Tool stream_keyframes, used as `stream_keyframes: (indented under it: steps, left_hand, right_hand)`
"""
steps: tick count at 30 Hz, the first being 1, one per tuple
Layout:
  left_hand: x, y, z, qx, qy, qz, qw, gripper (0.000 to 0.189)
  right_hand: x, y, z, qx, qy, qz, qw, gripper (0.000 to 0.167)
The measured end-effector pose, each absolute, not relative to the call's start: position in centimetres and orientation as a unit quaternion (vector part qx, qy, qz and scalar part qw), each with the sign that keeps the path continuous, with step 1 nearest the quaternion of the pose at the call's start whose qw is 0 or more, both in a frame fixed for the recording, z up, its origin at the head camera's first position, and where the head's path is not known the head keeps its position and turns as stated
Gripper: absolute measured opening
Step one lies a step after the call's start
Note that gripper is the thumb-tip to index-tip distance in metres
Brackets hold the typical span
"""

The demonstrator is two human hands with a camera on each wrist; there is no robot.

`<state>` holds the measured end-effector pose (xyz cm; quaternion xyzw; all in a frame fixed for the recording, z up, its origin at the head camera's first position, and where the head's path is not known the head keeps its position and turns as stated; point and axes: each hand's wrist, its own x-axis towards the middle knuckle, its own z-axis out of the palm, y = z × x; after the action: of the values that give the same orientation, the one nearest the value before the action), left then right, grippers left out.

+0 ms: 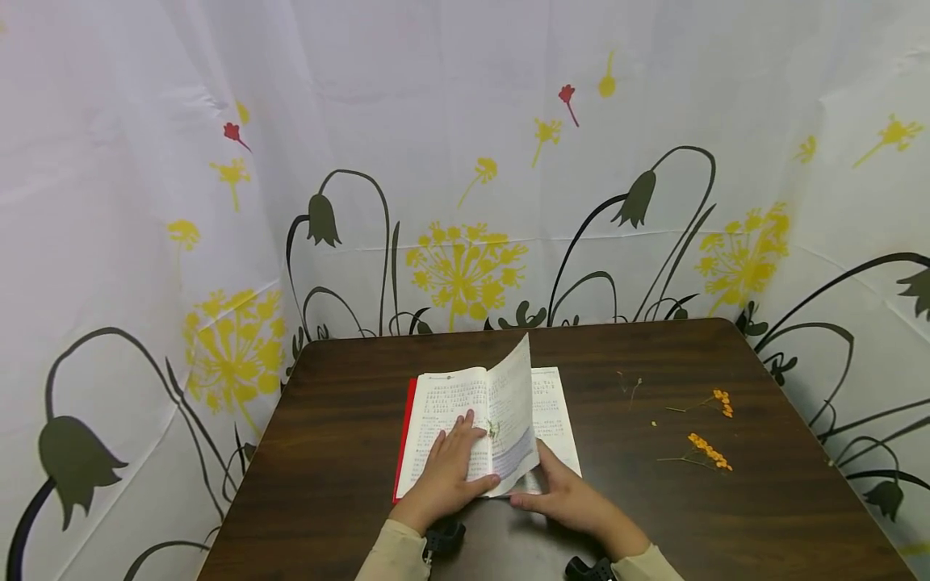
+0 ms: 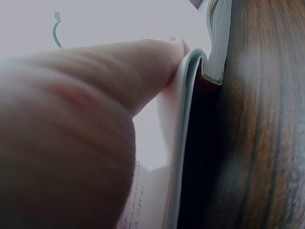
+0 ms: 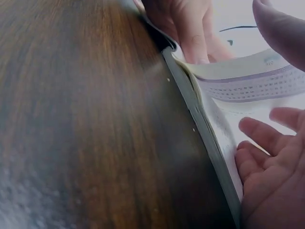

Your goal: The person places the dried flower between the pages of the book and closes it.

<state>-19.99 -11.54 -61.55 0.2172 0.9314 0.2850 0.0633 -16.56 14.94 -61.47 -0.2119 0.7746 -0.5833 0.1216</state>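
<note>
An open book [image 1: 443, 395] with a red cover edge lies on the table, one page [image 1: 514, 403] standing raised near its middle. My left hand [image 1: 454, 472] rests flat on the left page, fingers extended, the thumb reaching the gutter by the lower edge. Beside the raised page's right side is my right hand [image 1: 570, 496], its thumb apart from the fingers. In the right wrist view, its fingers [image 3: 264, 138] lie spread and lightly bent against the paper. A small green sprig [image 1: 493, 429] shows near the gutter; whether printed or real, I cannot tell.
Two yellow flower sprigs [image 1: 708, 450] lie on the dark wooden table [image 1: 349, 452] right of the book, with a thin stem [image 1: 634, 391] and a tiny yellow bit [image 1: 654, 423] nearby. A flower-patterned curtain [image 1: 465, 121] hangs behind the table.
</note>
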Motion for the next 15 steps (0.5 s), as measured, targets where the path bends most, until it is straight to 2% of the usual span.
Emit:
stream_keyframes:
  steps: [4,8,12,15]
  left_hand:
    - [-20.06,-11.43,-61.70,0.202,0.934,0.284,0.072,0.110]
    - [-20.07,-11.47,-61.72,0.204,0.933,0.288,0.071,0.116]
    - [-20.01,-11.51,-61.45,0.203,0.921,0.327,0.061,0.105]
    - [-19.70,-11.73,-61.00,0.197,0.920,0.332,0.070,0.077]
  right_hand:
    - [-16.72,14.86,-61.51,-0.248,0.769,-0.576,0.122,0.093]
    - [-16.54,14.83,-61.32,-0.256,0.789,-0.542,0.137,0.094]
    - [-16.28,14.57,-61.12,-0.274,0.812,-0.493,0.151,0.098]
    - [-16.19,14.19,-61.09,-0.302,0.827,-0.454,0.136,0.096]
